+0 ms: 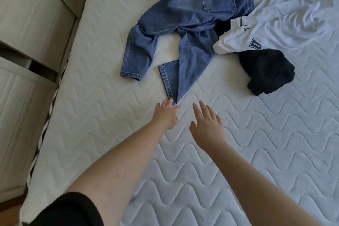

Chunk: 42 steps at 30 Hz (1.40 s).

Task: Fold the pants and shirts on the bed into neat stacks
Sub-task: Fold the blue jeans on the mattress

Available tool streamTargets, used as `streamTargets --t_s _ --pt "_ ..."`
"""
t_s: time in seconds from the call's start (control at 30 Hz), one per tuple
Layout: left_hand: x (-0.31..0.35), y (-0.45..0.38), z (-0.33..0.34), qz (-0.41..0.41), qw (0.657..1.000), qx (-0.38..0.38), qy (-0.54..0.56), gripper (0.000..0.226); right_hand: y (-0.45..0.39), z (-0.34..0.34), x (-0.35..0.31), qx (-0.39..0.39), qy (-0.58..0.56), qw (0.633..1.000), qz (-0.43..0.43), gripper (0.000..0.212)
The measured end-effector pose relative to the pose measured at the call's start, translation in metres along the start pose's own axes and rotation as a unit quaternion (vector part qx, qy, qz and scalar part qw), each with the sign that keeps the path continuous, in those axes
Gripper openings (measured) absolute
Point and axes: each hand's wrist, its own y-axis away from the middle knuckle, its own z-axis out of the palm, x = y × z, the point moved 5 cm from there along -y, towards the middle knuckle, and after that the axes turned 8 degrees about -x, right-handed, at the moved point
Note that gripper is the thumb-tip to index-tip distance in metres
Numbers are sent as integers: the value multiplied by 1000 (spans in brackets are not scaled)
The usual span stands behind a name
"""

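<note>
Two grips (165,113) (207,124) below jeans (185,22)

On the white shirt (256,29) I could read one navy block letter, "U"; the other print was cut off.

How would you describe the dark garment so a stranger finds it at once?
On the quilted mattress, look right of the blue jeans. Just below the white shirt with navy lettering lies a black bundle, the only dark, balled-up piece.
</note>
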Motion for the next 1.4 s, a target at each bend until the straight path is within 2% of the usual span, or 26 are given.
streamTargets --t_s 0.1,0.23,0.33,0.43,0.5,0.57,0.63,0.73,0.8,0.9,0.97,1.03,1.07,1.17,1.2,1.23,1.27,1.33,1.4 --pt "-9 -19 4 -10 999 -27 -42 63 -14 11 1 3 -1 1000 -2 62" --pt "-7 -35 18 -3 999 -28 -46 67 -20 27 8 -1 -2 1000 -7 62" --pt "1 -34 16 19 999 45 -11 63 -18 29 13 -2 -8 1000 -7 61" --pt "7 -22 -1 40 981 147 117 43 -15 26 17 -2 -24 1000 -4 60" --pt "5 -10 -15 19 945 231 230 23 -13 22 19 3 -46 999 1 59" --pt "6 2 -24 -3 905 255 341 23 -11 18 21 6 -79 997 5 58" --pt "9 12 -23 -24 853 204 480 36 -10 12 21 13 -139 990 5 57" --pt "20 36 -14 -38 723 86 685 30 -9 3 21 10 -279 960 35 56" --pt "27 67 -14 -18 686 57 725 24 -7 -5 18 3 -367 927 74 57" --pt "34 122 -27 33 657 60 751 26 -1 -17 12 -11 -486 867 106 62" --pt "38 159 -37 70 669 57 738 29 4 -25 7 -36 -549 825 129 66" --pt "43 194 -48 111 703 54 700 29 11 -29 -1 -75 -610 776 141 69" --pt "46 210 -54 128 721 51 680 30 14 -30 -7 -98 -661 731 139 67" --pt "54 253 -68 147 786 33 599 32 20 -47 -22 -136 -809 562 103 61" --pt "57 265 -69 149 806 21 573 33 21 -56 -22 -130 -830 534 96 64" --pt "59 276 -69 153 819 5 553 34 23 -64 -22 -126 -836 524 104 63" --pt "61 287 -68 161 828 -11 537 34 26 -73 -21 -119 -827 536 118 56" --pt "63 308 -66 178 830 -33 528 34 35 -85 -19 -89 -790 590 139 36" --pt "59 324 -65 173 830 -30 530 32 45 -94 -20 -60 -765 628 134 33"
